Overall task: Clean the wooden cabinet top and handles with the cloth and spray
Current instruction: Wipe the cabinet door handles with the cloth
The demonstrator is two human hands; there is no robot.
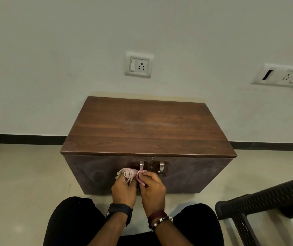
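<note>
Pink cloth (127,174) gripped by both hands against left handle (141,165).

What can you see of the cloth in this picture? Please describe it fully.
The cloth is pale pink, thin and crumpled. Both hands hold it in front of the cabinet's left door: the left hand grips the bunched part, the right hand pinches a strip. It is around or against the lower end of the left handle.

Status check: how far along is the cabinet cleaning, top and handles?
Top: pale streaks remain mid-surface, so I cannot call it done. In hand: the left hand and right hand both grip the cloth around the lower end of the left handle. Left: the right handle, untouched now. No spray bottle in view.
</note>
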